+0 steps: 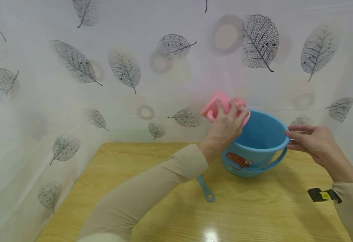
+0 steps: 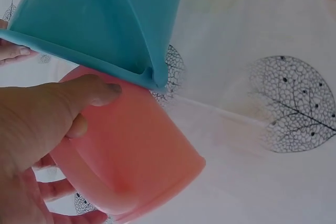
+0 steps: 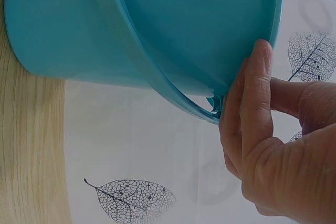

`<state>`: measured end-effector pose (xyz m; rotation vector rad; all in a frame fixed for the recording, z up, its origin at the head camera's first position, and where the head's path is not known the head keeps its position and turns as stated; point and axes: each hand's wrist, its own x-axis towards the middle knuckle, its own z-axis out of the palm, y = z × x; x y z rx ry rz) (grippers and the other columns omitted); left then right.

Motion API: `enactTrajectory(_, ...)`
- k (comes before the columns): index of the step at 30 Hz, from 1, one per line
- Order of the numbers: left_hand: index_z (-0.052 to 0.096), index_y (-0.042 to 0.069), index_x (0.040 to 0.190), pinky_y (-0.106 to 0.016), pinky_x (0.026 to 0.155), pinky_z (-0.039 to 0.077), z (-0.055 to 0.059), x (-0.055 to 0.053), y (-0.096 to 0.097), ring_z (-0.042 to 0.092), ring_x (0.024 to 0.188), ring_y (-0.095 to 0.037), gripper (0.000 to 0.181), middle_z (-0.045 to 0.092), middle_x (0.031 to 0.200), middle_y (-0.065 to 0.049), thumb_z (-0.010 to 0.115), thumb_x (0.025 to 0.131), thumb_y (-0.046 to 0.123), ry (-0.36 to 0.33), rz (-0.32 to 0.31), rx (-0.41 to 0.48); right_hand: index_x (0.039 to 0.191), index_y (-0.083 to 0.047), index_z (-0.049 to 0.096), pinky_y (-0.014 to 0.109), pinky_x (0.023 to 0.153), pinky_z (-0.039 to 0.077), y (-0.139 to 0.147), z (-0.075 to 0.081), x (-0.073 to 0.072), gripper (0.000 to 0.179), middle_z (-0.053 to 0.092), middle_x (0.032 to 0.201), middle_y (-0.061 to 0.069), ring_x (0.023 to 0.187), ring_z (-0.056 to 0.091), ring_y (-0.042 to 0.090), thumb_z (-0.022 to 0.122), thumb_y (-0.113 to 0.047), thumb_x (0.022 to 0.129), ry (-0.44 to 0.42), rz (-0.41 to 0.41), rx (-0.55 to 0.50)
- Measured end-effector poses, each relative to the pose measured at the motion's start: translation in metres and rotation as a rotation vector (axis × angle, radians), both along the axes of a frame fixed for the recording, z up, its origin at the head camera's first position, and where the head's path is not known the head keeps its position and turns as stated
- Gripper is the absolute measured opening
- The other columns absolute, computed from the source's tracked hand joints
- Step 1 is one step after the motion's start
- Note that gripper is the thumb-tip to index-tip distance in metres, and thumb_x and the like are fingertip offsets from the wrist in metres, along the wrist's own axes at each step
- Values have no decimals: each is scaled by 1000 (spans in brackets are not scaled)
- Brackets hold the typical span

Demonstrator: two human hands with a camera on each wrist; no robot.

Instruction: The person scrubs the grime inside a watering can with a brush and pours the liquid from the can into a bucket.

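Note:
My left hand point(image 1: 226, 126) grips a small pink watering can point(image 2: 136, 145) by its handle and body. The can is tipped on its side at the left rim of a light blue bucket point(image 1: 259, 156), its round spout head turned toward the bucket. In the left wrist view my thumb presses on the can's side just by the bucket rim. Upright on the table, the bucket has a red label and its handle hangs down in front. At the right rim, by the handle's joint, my right hand point(image 3: 262, 119) pinches the bucket's edge between fingers and thumb.
A blue tool handle point(image 1: 206, 191) with a hole in its end lies on the wooden table point(image 1: 255, 208); its other end is hidden behind my left sleeve. A white leaf-printed curtain point(image 1: 134, 111) hangs close behind the bucket and along the left side.

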<state>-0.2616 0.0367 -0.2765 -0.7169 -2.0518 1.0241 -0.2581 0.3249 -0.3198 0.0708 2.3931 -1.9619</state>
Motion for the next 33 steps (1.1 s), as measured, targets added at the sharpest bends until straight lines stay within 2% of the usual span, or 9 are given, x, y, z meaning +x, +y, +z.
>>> enactTrajectory(5,72,24,124,-39,78,56,0,3,3,52,123,-25,50,50,133,-6,48,89,-2,-6,34,5,114,-21,56,25,68,66,0,-1,0,17,73,81,-16,70,76,7,65,-24,100,8,-17,67)
enactTrajectory(9,73,28,121,-33,71,53,2,3,1,52,112,-19,50,50,131,-3,44,89,2,-10,15,63,119,-17,53,25,69,66,0,0,0,23,73,81,-17,71,76,7,64,-25,101,8,-20,103)
enactTrajectory(12,74,30,119,-30,65,51,3,1,1,51,105,-16,43,50,134,-1,46,94,9,-10,-2,102,115,-18,57,26,67,66,0,1,0,19,74,80,-14,69,77,8,67,-22,100,-1,-17,44)
enactTrajectory(18,75,33,100,-28,58,41,2,3,-4,47,90,-14,33,49,120,7,46,102,18,-117,-43,137,105,-25,62,26,67,66,1,1,1,10,75,80,-12,70,77,10,69,-22,98,-9,-14,3)
enactTrajectory(20,72,33,98,-28,57,40,0,4,-6,45,83,-13,40,47,109,8,42,99,7,-145,-46,149,107,-24,60,27,68,66,1,0,0,12,74,81,-13,71,77,9,68,-24,99,-10,-12,25)
enactTrajectory(23,73,32,104,-29,59,47,-2,6,-7,47,77,-12,38,44,100,7,44,100,7,-176,-6,161,105,-25,62,27,68,66,1,0,0,11,75,81,-12,70,77,10,70,-23,98,-20,-12,-1)
enactTrajectory(27,73,32,117,-38,69,65,0,11,-6,60,80,-14,28,48,95,7,48,108,24,-240,91,188,107,-24,61,27,68,66,1,1,-1,13,75,81,-12,70,77,10,70,-23,98,-25,-12,-13)
enactTrajectory(29,72,33,123,-43,76,67,1,12,-5,65,85,-18,31,53,94,7,44,110,39,-269,132,201,110,-22,57,27,68,66,0,1,-2,17,75,81,-12,70,77,10,69,-23,98,-21,-8,-6)
enactTrajectory(33,71,34,126,-46,85,64,2,13,-3,65,93,-19,45,59,98,6,36,107,57,-317,167,254,100,-27,65,26,66,66,0,1,-3,10,75,80,-10,68,77,11,70,-19,98,-18,-3,-67)
